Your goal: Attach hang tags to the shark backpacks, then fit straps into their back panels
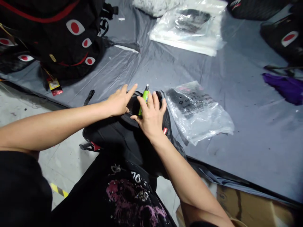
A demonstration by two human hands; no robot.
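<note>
A black backpack [118, 135] lies in front of me at the edge of a grey sheet [165, 66]. My left hand [119, 101] rests flat on its top with fingers stretched out. My right hand [150, 115] presses on the backpack too, and holds a green lighter-like tool [144, 98] between thumb and fingers, its tip pointing away from me.
A clear plastic bag with a dark item [197, 110] lies right of the backpack. A pile of black backpacks with red-and-white eye patches [63, 34] sits at the back left. More clear bags [189, 25] lie at the back. Purple cloth [284, 86] is at right, cardboard [251, 208] at bottom right.
</note>
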